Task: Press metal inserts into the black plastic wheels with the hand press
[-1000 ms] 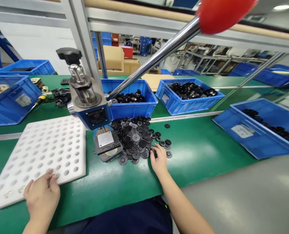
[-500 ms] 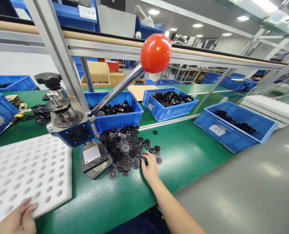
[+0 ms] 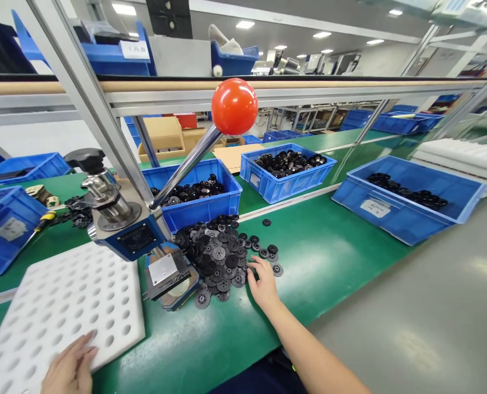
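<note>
Red knob lower in view

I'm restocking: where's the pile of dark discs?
In the head view, the pile of dark discs lies near centre, right of the lever press, in front of a blue bin, with the right hand at its edge.

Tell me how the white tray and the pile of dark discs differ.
Colour: the white tray is white, while the pile of dark discs is black and grey.
Form: the tray is one flat slab with rows of round holes; the pile is many loose discs, heaped unevenly.
Hands: the left hand is at the tray's near edge, the right hand at the pile's right side.
Both lie on the green table.
</note>
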### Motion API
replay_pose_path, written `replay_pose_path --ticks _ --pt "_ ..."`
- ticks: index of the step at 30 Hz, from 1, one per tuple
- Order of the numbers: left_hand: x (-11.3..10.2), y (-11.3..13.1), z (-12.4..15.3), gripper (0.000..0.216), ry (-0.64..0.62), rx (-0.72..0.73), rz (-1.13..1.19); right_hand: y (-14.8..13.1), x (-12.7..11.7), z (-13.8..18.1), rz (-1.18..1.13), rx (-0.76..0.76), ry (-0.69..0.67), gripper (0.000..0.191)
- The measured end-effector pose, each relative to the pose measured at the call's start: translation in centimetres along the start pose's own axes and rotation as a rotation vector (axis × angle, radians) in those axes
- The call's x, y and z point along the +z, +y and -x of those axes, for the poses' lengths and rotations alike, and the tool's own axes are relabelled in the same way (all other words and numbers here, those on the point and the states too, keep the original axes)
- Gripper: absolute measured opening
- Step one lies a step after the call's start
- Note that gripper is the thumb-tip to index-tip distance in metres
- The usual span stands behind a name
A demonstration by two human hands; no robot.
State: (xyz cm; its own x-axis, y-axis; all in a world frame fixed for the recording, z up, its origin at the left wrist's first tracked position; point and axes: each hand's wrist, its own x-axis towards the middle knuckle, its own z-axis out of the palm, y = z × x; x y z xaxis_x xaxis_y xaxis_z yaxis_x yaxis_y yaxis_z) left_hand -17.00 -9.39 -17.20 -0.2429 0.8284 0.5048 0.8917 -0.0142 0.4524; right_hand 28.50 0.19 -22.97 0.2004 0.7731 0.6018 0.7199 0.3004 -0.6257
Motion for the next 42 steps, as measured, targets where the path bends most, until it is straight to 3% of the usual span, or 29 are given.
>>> replay_pose_path --ticks 3,6,10,14,18,20,24,27,30,32,34,37,42 --pt "-0.7 1.7 -0.3 0.021 0.011 -0.038 -0.081 0.0 -0.1 -0.1 0.008 -0.005 0.005 0.02" --pt "-1.8 3.6 -0.6 0.024 -0.02 -0.23 -0.121 -0.1 -0.2 -0.2 0.014 -0.014 0.006 0.021" --pt "-2.6 6.3 -1.0 0.021 -0.028 -0.467 0.002 0.1 -0.3 -0.1 0.02 -0.013 0.001 0.022" --pt "-2.7 7.8 -1.5 0.02 0.126 -0.601 0.263 0.1 -0.2 -0.4 0.012 -0.035 -0.056 0.023" --pt "-3.6 9.6 -2.2 0.03 0.378 -0.679 0.58 -0.6 0.2 -1.5 -0.011 -0.115 -0.208 0.032" --pt "-4.0 10.9 -2.3 0.037 0.392 -0.655 0.677 -0.8 0.8 -2.2 0.0 -0.162 -0.305 0.037" --pt "-3.4 13.6 -1.3 0.046 0.184 -0.682 0.875 0.1 2.1 -3.5 -0.014 -0.191 -0.394 0.035" --pt "-1.6 15.1 0.7 0.046 -0.128 -0.808 1.055 1.1 2.1 -4.1 -0.071 -0.127 -0.379 0.032" --pt "0.7 16.0 3.1 0.047 -0.473 -0.891 1.201 1.4 0.9 -3.4 -0.178 0.091 -0.284 0.038" --pt "2.3 16.3 4.5 0.049 -0.623 -0.884 1.246 0.7 0.0 -2.0 -0.31 0.293 -0.245 0.044" --pt "3.9 16.5 5.4 0.052 -0.725 -0.856 1.251 -1.0 -0.7 0.1 -0.476 0.447 -0.329 0.049" --pt "5.9 16.7 5.8 0.059 -0.847 -0.801 1.221 -4.5 -0.8 3.4 -0.663 0.498 -0.634 0.049" --pt "7.4 17.4 5.0 0.044 -0.969 -0.714 1.114 -8.9 -0.5 5.9 -0.672 0.538 -0.66 0.034"
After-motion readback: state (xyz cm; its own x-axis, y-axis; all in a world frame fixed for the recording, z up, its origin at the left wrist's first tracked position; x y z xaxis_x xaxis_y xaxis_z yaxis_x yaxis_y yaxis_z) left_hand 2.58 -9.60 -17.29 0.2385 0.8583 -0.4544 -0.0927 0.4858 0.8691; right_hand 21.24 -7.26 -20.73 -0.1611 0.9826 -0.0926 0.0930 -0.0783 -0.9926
